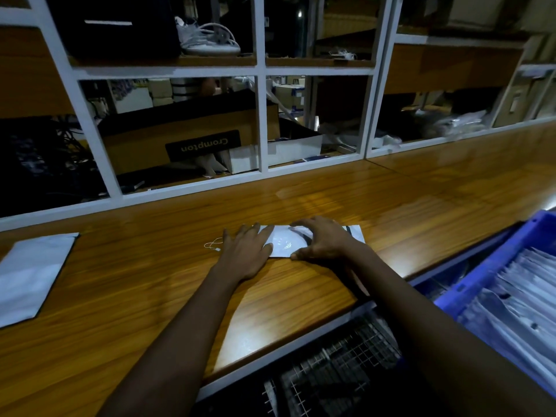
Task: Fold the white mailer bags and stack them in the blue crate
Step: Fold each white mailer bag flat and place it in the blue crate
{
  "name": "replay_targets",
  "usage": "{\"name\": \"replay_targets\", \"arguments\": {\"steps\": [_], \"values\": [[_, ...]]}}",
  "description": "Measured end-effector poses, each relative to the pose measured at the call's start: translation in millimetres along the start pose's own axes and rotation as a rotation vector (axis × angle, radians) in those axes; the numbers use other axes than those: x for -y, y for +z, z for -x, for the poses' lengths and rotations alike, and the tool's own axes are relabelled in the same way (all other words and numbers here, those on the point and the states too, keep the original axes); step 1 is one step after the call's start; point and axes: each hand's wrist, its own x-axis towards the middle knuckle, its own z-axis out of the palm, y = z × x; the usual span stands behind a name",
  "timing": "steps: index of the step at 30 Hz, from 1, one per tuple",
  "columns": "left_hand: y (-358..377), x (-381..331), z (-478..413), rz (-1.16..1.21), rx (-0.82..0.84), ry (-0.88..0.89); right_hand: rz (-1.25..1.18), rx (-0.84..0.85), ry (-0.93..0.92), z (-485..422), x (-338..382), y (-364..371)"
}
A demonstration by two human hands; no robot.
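White and folded into a narrow strip, the mailer bag [284,243] is lying mid-tabletop [150,281], its long axis running left to right, roughly along the tabletop's far edge, with a dark band showing at its right end. We are pressing our left hand [245,251] flat on its left end, fingers straight and together, gripping nothing. Our right hand [323,239] is arching over the right half, fingers spread on the far edge and thumb at the near edge, pressing rather than closing round it. Both hands are hiding much of the bag. More white mailers [33,272] are lying flat by the left edge, cut off by the frame. Off the tabletop's right corner, the blue crate [496,260] is holding blurred folded bags [523,299]. A thin looped thread [212,244] is lying just beside our left hand.
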Motion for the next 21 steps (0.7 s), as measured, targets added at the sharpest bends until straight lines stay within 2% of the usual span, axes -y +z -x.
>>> {"name": "replay_targets", "arguments": {"steps": [4, 9, 14, 21], "values": [[-1.7, -6.2, 2.9, 0.026, -0.064, -0.007, 0.034, -0.116, 0.015, 9.6, 7.4, -4.3], [-3.3, -23.7, -4.4, 0.136, -0.135, 0.029, 0.32, -0.277, -0.031, 30.0, 5.3, -13.3], [-6.5, -54.7, -11.8, 0.229, -0.255, 0.137, 0.501, -0.424, -0.005, 59.0, -16.3, -42.5], [-0.6, -131.5, -38.4, 0.397, -0.277, 0.308, 0.562, -0.671, 0.207, 132.3, -71.4, -79.9]]}}
